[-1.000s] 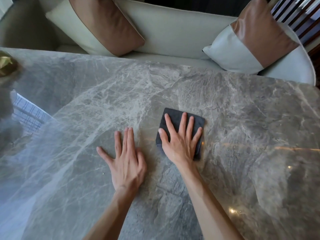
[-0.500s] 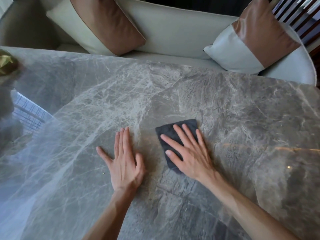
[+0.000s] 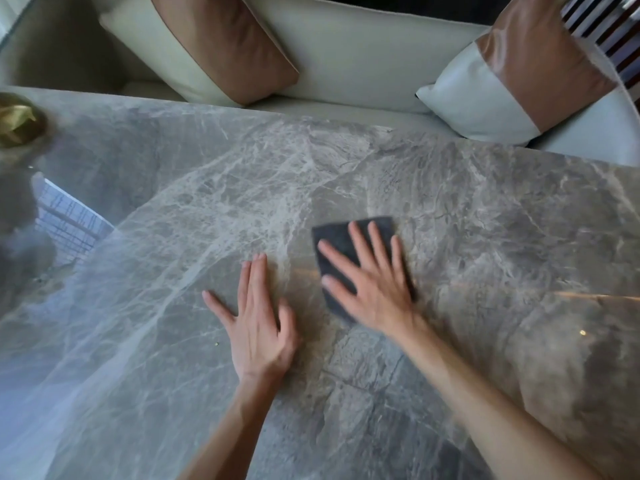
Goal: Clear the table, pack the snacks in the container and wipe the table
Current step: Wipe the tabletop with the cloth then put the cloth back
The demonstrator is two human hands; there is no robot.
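A dark grey cloth (image 3: 334,242) lies flat on the grey marble table (image 3: 485,220), near its middle. My right hand (image 3: 372,282) presses down on the cloth with fingers spread, covering most of it; the hand is blurred by motion. My left hand (image 3: 258,322) rests flat on the bare marble just left of the cloth, fingers together and thumb out, holding nothing. No snacks or container are in view.
A gold-coloured dish (image 3: 17,121) sits at the far left edge of the table. Behind the table is a pale sofa (image 3: 346,53) with two white-and-brown cushions (image 3: 221,43) (image 3: 512,74). A window reflection shines on the table's left side.
My right hand has swung the cloth: the forearm moved out to the right and the cloth shifted slightly right and turned. The left hand stayed in place.
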